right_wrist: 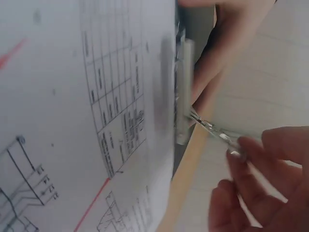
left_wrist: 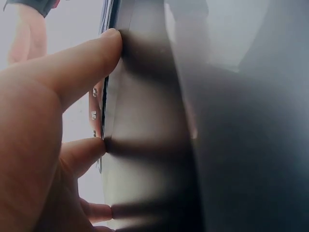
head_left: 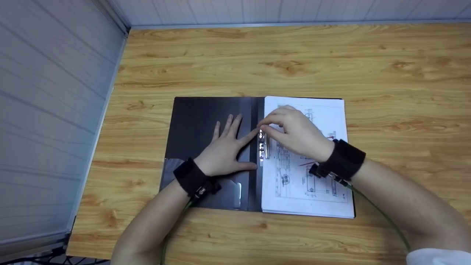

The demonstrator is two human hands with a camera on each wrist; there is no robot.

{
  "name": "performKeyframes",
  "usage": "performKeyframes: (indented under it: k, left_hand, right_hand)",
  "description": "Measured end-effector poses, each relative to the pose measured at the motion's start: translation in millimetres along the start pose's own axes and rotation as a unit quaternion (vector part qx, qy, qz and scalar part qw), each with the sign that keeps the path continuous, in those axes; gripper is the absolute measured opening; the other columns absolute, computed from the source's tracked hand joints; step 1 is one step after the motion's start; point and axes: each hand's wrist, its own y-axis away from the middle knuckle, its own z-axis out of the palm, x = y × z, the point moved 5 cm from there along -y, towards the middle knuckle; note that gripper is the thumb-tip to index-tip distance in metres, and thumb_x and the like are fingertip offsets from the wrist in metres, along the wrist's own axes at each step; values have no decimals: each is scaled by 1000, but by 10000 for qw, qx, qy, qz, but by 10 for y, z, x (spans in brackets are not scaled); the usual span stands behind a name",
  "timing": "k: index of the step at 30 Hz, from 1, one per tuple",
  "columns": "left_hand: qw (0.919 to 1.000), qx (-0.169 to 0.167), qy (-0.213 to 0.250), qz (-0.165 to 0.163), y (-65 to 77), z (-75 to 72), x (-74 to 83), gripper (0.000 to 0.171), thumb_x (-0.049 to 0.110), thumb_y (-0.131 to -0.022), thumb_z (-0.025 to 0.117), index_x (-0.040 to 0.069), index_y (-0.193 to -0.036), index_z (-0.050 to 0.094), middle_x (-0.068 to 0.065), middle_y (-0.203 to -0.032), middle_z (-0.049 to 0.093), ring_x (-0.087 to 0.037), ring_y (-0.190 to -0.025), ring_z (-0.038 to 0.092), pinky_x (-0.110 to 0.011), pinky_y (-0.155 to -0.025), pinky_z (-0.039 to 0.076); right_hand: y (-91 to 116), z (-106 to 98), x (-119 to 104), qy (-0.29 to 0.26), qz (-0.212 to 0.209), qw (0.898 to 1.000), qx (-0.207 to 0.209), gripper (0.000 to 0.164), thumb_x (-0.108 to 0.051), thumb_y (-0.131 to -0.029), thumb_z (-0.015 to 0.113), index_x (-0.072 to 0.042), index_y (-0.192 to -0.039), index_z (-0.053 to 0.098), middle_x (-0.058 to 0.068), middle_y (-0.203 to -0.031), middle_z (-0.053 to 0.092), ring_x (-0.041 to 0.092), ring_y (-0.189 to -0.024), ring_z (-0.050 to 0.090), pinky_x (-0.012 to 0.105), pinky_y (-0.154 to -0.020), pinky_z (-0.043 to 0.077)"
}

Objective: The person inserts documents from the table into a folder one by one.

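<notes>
A black clip folder [head_left: 206,110] lies open on the table. On its right side sits a stack of printed paper [head_left: 340,208] with technical drawings. A metal clip [head_left: 261,147] runs along the spine beside the paper. My left hand [head_left: 222,151] rests spread on the inside cover, its index fingertip near the clip's far end. In the left wrist view its fingertips [left_wrist: 113,38] touch the dark folder. My right hand [head_left: 303,134] pinches the clip's lever [right_wrist: 215,131], which stands tilted up from the base in the right wrist view.
The folder lies on a wood-grain table [head_left: 404,92]. A light panel wall [head_left: 55,92] stands along the left edge and another panel [head_left: 294,11] along the back. Clear pockets [head_left: 237,195] are on the inside cover. A green cable [head_left: 386,217] runs from each wrist strap.
</notes>
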Motion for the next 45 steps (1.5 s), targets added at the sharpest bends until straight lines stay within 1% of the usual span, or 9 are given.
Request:
performKeyframes:
  k: [2, 5, 8, 12, 21, 27, 33, 36, 45]
  left_hand:
    - [10000, 0, 16, -12, 3, 4, -3, 99, 82, -78, 56, 42, -157, 14, -19, -165, -6, -42, -149, -10, -67, -113, -2]
    - [10000, -13, 38, -44, 4, 7, -8, 99, 82, -77, 57, 40, -158, 18, -19, -165, -6, -42, -149, -10, -66, -114, -3]
    - [10000, -30, 43, -83, 3, 5, -12, 100, 82, -76, 57, 40, -158, 18, -19, -165, -6, -41, -149, -11, -66, -114, -4]
    - [9999, -62, 62, -120, 4, 8, -22, 99, 82, -77, 58, 40, -158, 19, -18, -165, -6, -41, -149, -11, -66, -114, -3]
    - [9999, 33, 103, -31, -5, 0, -7, 99, 81, -77, 58, 38, -158, 21, -19, -165, -5, -42, -149, -10, -67, -114, -3]
    - [9999, 22, 105, -48, -1, -4, 4, 99, 81, -77, 58, 38, -158, 21, -19, -165, -5, -42, -149, -10, -67, -114, -3]
    - [10000, 18, 94, 13, -6, -5, 5, 100, 82, -77, 58, 37, -158, 21, -20, -165, -5, -42, -149, -11, -67, -113, -4]
    - [10000, -3, 70, 12, -8, -5, 4, 100, 84, -76, 55, 37, -158, 21, -19, -165, -5, -42, -149, -11, -67, -113, -4]
    - [9999, -19, 82, 65, -5, 4, 0, 100, 83, -77, 55, 36, -158, 21, -20, -165, -6, -43, -148, -11, -68, -113, -4]
  right_hand:
    - [84, 35, -50, -119, -174, 9998, -43, 22, -32, -98, 64, -18, -109, 77, -8, -103, 72, 12, -101, 62, 39, -94, 46]
    - [198, 133, -77, -296, -190, 9989, -322, 19, -32, -96, 68, -20, -108, 78, -14, -97, 72, 6, -90, 64, 35, -87, 48]
    - [264, 203, -61, -418, 1, 9982, -440, 19, -38, -95, 68, -26, -107, 77, -19, -95, 71, 4, -80, 62, 32, -77, 49]
    - [264, 243, -36, -493, 361, 9977, -304, 21, -50, -93, 65, -33, -101, 75, -22, -90, 68, 5, -74, 60, 31, -70, 49]
    - [199, 313, -25, -637, 332, 9974, -6, 19, -47, -90, 72, -28, -90, 69, -16, -92, 66, 12, -89, 65, 34, -80, 50]
    - [215, 329, 16, -614, 493, 9969, 47, 25, -51, -85, 75, -27, -90, 70, -9, -107, 58, 16, -97, 58, 34, -82, 47]
    - [256, 380, 120, 12, 767, 9970, -139, 57, -59, -70, 84, -24, -110, 63, 0, -125, 49, 21, -114, 50, 43, -95, 45]
    - [271, 425, 167, 376, 810, 9957, -238, 70, -62, -67, 84, -24, -119, 59, 2, -129, 47, 23, -118, 48, 45, -98, 44]
    - [232, 487, 163, 981, 647, 9925, -324, 80, -62, -66, 85, -18, -128, 58, 8, -134, 46, 30, -116, 50, 48, -93, 46]
